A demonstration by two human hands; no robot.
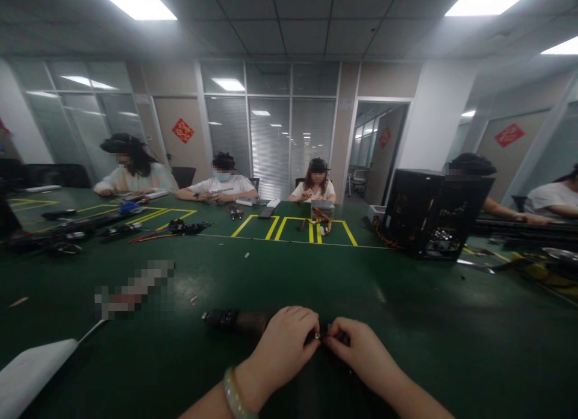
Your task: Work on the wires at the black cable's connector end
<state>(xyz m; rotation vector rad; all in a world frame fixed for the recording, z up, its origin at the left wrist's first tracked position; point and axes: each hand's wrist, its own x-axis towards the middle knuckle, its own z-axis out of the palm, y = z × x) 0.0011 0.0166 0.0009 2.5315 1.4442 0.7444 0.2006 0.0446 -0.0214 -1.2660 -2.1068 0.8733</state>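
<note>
Low in the middle of the view, my left hand (289, 335) is closed in a pinch, with a pale bangle (235, 395) on its wrist. Between its thumb and fingers shows a small piece with a bright metal end (317, 336). Right beside it, my right hand (356, 347) is also pinched closed, fingertips almost meeting the left ones; what it grips is dark and hard to make out. Behind the left hand a dark cylindrical tool (237, 319) with a metal tip lies on the green table (217, 371), partly covered by the hand.
A black computer case (433, 214) stands at the right. Dark parts with cables (176, 227) lie on the left, and a metal box with coloured wires (322, 211) sits farther back. A white object (36, 377) is at lower left. Several people sit around the table.
</note>
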